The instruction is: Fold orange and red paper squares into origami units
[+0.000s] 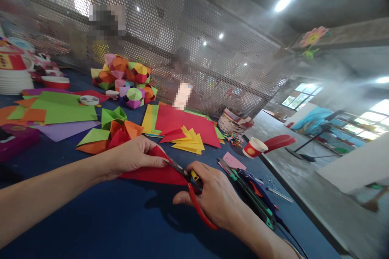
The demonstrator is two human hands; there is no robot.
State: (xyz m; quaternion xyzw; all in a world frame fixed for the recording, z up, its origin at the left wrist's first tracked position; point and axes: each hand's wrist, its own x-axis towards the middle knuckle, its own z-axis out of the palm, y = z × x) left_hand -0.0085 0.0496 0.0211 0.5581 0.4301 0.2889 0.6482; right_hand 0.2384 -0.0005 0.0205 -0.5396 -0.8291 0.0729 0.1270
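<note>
My left hand (136,156) pinches a sheet of red paper (146,176) just above the blue tabletop. In my right hand (217,194) is a pair of scissors (199,208) with red handles, its loops around my fingers. The blades point left and meet the paper's edge close to my left fingertips; I cannot tell how far they reach into it. Folded green, orange and red paper pieces (114,123) lie just behind my left hand. Beyond the scissors rests a fan of yellow paper pieces (191,141) on a red sheet (185,121).
Right of my right hand lie a utility knife (243,190) and a dark corded tool (258,184). A paper cup (253,147) stands near the table's right edge. Colourful paper balls (127,77) are heaped at the back, before a perforated metal screen (194,40). Green paper (67,107) lies left.
</note>
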